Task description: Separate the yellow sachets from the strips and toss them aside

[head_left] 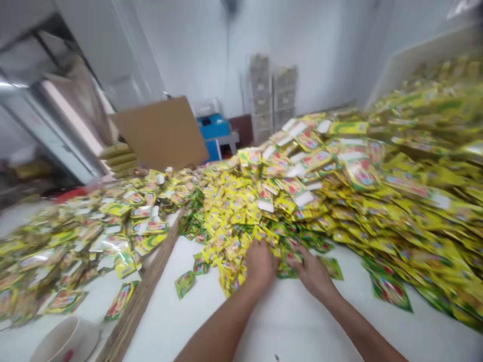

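A heap of small yellow sachets spreads over the white table in front of me. My left hand reaches into its near edge, with fingers bent down among the sachets; the fingertips are hidden, so whether they grip any cannot be told. Beside it, my right hand lies with fingers stretched apart over green sachets, touching them. Two loose green sachets lie to the left of the heap.
A wooden strip divides the table; beyond it lie many flat packs and a white cup. High piles of yellow packets rise at the right. A cardboard sheet stands behind.
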Available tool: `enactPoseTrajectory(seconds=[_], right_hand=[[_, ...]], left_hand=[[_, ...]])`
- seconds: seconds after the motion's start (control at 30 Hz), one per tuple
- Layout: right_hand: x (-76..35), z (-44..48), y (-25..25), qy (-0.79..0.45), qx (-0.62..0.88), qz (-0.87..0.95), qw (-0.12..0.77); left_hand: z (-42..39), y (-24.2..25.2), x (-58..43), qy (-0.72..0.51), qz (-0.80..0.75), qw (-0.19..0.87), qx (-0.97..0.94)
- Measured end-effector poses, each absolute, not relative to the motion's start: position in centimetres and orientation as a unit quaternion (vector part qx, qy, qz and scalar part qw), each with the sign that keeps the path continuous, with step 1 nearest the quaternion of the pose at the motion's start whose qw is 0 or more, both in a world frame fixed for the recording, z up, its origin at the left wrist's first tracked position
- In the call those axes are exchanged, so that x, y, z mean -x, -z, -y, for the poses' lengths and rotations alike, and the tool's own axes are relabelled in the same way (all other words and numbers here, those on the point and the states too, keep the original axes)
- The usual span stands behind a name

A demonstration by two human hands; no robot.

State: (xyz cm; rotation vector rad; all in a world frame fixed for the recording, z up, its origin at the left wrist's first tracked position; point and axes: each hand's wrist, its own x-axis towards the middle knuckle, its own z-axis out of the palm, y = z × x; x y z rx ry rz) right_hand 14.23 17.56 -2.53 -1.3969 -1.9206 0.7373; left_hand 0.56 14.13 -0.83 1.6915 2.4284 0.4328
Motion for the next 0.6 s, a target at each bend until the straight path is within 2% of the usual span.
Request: enactPoseTrajectory(seconds=[0.13,0.3,0.4,0.6], right_hand=[[-14.1,-18.6,4.6,-0.283,0.499,0.772,0.273],[-13.8,-18.5,5.0,-0.293,0.482,0.779,0.273],[-13.5,-18.2,5.1,-0.340,0.421,0.792,0.281],[-13.4,-17.9,5.0,-0.405,0.384,0.768,0.315]], left_hand=[[-14.7,2.0,-0.3,-0.201,-0.794,0.103,-0.565],[-13.5,1.8,0.4,-0.238,-0.785,0.169,-0.546],[-13.4,1.8,0.5,-0.315,-0.766,0.188,-0.528],[-12.9,2.1,1.1,-0.554,-0.600,0.426,-0.391]])
